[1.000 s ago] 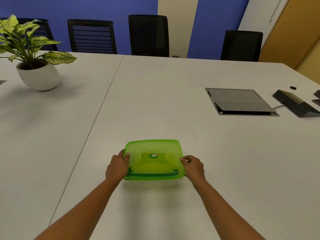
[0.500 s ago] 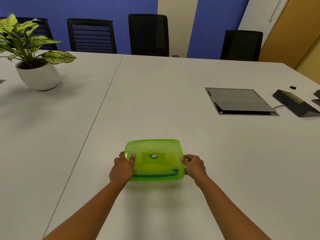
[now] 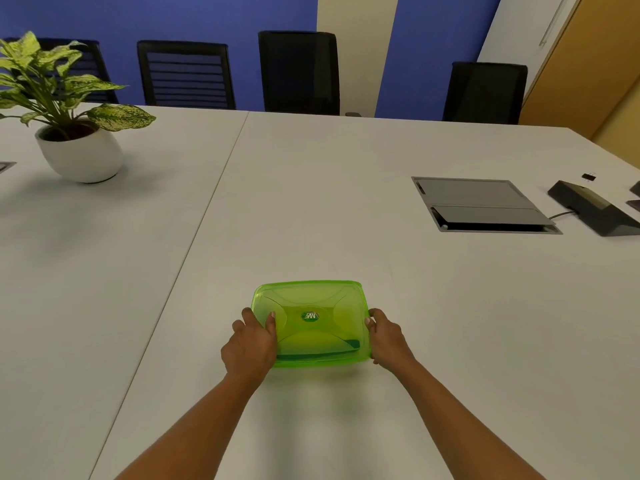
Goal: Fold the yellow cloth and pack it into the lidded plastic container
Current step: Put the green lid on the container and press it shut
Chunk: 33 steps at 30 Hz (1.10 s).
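- Head view: green translucent lidded plastic container (image 3: 313,284) sits flat on the tabletop (image 3: 311,202), towards the near edge, about midway between the left and right edges.
- Left hand (image 3: 251,344) grips the container's left edge, with the thumb lying on the lid (image 3: 311,303) and the fingers wrapped down the side.
- Right hand (image 3: 388,337) grips the right edge, fingers curled round the rim. Neither hand is slack or open.
- Lid is on and looks level. No gap is visible along the far rim; the near rim is partly hidden by the hands.
- Yellow cloth: not distinct. The near half of the lid reads yellower, with a dark patch at the near right corner. Probably the folded cloth inside, but can't confirm.
- Step, as a judgement: closing stage, seating the lid or squaring up the box. Fold and pack look done.
- Next move calls for even downward pressure round the rim, corners included, then letting go with both hands.
- Risk: thin plastic flexes, so one corner may stay unlatched.
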Available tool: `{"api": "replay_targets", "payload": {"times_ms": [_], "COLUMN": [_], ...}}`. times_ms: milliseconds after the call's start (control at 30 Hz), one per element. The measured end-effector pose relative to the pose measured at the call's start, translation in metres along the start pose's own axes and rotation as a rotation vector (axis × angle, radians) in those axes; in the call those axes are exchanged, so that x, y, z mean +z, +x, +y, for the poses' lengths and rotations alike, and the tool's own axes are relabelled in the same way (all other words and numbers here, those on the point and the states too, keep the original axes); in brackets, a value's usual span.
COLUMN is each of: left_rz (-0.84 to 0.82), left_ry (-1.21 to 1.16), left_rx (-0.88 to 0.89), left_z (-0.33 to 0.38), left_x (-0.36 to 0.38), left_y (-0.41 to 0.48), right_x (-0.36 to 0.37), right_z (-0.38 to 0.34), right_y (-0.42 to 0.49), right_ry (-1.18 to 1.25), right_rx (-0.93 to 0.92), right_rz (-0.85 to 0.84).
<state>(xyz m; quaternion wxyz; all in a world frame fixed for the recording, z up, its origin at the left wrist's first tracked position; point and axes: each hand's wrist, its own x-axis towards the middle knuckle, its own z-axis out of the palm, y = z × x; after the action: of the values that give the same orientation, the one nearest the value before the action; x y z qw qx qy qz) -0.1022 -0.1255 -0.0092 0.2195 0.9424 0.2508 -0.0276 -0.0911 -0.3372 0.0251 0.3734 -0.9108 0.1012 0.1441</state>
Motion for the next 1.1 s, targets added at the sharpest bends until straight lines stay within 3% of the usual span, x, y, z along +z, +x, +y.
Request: {"api": "replay_targets", "payload": {"times_ms": [467, 767, 1100], "left_rz": [0.011, 0.033, 0.024], "left_ry": [0.046, 0.054, 0.087], "left_rx": [0.027, 0.023, 0.020], "left_z": [-0.002, -0.003, -0.003], "left_x": [0.003, 0.006, 0.004], "left_y": [0.004, 0.007, 0.008], "right_x": [0.021, 0.033, 0.031], "right_z": [0.012, 0.018, 0.023], "right_y": [0.007, 0.013, 0.017], "right_ry": [-0.139, 0.095, 0.138], "right_rx": [-0.049, 0.056, 0.097], "right_rz": [0.148, 0.136, 0.159]}}
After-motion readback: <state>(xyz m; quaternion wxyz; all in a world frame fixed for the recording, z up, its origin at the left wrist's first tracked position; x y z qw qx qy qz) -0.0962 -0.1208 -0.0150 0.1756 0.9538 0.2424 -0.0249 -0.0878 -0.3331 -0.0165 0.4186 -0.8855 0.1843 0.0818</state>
